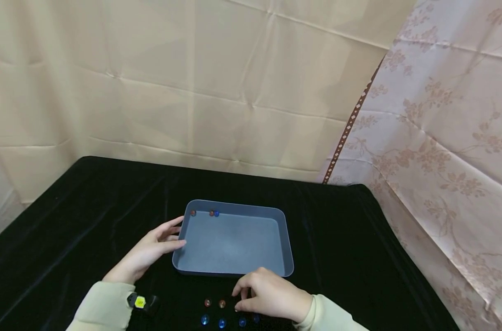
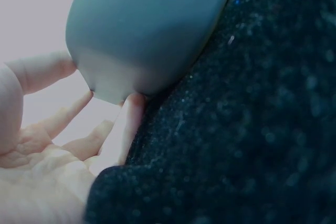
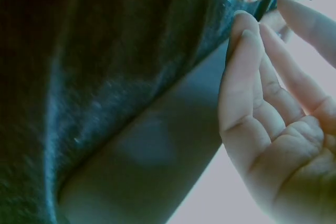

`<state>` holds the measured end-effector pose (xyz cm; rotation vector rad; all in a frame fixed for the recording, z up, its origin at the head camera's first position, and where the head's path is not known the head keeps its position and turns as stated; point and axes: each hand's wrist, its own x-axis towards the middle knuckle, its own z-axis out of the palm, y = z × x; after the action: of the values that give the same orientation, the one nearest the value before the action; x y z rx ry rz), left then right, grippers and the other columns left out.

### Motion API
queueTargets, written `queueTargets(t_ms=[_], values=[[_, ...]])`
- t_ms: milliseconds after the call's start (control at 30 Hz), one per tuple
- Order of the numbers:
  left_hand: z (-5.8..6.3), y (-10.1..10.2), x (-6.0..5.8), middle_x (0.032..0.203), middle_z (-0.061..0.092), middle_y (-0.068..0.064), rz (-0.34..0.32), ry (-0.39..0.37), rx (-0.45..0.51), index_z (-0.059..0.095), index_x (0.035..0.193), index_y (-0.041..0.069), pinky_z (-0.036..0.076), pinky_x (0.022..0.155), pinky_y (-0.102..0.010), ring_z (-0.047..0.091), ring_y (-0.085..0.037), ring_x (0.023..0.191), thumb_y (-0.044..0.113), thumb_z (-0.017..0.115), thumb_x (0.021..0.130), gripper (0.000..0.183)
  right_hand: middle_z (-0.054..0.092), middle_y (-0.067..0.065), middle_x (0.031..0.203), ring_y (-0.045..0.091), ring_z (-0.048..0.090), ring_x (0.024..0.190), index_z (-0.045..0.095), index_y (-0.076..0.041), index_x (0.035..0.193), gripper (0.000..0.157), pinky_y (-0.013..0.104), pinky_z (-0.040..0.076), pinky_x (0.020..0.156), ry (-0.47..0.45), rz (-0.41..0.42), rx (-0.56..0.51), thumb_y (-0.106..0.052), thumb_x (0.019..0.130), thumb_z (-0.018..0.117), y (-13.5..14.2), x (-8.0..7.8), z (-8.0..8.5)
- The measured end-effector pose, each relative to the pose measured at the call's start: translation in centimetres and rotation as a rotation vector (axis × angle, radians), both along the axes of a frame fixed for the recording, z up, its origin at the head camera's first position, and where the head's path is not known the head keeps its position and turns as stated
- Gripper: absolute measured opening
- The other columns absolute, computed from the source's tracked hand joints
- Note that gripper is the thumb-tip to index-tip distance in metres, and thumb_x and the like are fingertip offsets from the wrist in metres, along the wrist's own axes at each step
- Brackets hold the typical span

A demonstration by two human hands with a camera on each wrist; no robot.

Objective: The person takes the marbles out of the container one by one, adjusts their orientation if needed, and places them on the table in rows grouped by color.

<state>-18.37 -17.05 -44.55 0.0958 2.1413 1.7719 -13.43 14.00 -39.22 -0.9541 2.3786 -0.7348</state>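
Right grip: your right hand [image 1: 273,294] shows a narrow gap between thumb and fingertips.
Blue marbles [image 1: 222,323]: 4 nearest you on black cloth [image 1: 333,257].
Reddish marbles [image 1: 222,304]: 2 visible, just beyond, left of that hand.
Left grip: your left hand [image 1: 151,248] holds the tray [image 1: 234,243] by its left rim.
Tray marbles [image 1: 211,213]: 2 reddish, 1 blue, by the far wall.
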Motion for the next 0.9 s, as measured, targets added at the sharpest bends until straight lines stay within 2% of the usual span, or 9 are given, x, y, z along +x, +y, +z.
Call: queueTargets(t_ms=[300, 500, 700, 900], values=[[0.1, 0.1, 0.0, 0.154, 0.034, -0.027, 0.003, 0.009, 0.001, 0.022, 0.158, 0.014, 0.04, 0.108, -0.061, 0.052, -0.035, 0.129, 0.026, 0.061, 0.097, 0.073, 0.069, -0.011, 0.075, -0.006, 0.052, 0.056, 0.075, -0.008, 0.102, 0.014, 0.012, 0.048, 0.058, -0.002, -0.024, -0.059, -0.016, 0.091, 0.071, -0.2, -0.7, 1.2], [0.2, 0.1, 0.0, 0.154, 0.034, -0.026, 0.008, 0.005, -0.001, 0.023, 0.158, 0.015, 0.04, 0.108, -0.06, 0.052, -0.036, 0.129, 0.028, 0.062, 0.097, 0.073, 0.071, -0.006, 0.078, -0.005, 0.05, 0.055, 0.075, -0.005, 0.103, 0.016, 0.013, 0.047, 0.055, -0.008, -0.034, -0.11, -0.015, 0.091, 0.07, -0.4, -1.4, 1.8], [0.1, 0.1, 0.0, 0.153, 0.034, -0.027, 0.004, 0.01, -0.003, 0.022, 0.158, 0.014, 0.04, 0.108, -0.061, 0.053, -0.035, 0.128, 0.028, 0.061, 0.098, 0.073, 0.075, -0.001, 0.087, -0.004, 0.057, 0.06, 0.075, -0.005, 0.105, 0.021, 0.015, 0.051, 0.059, 0.003, -0.077, -0.143, -0.02, 0.092, 0.07, -0.9, -2.3, 2.4], [0.1, 0.1, 0.1, 0.153, 0.033, -0.027, 0.0, 0.003, 0.005, 0.021, 0.158, 0.014, 0.042, 0.107, -0.059, 0.053, -0.035, 0.128, 0.027, 0.061, 0.098, 0.074, 0.074, 0.002, 0.089, -0.002, 0.054, 0.059, 0.074, -0.004, 0.105, 0.023, 0.018, 0.049, 0.056, 0.011, -0.101, -0.184, -0.022, 0.092, 0.069, -1.0, -3.4, 2.6]])
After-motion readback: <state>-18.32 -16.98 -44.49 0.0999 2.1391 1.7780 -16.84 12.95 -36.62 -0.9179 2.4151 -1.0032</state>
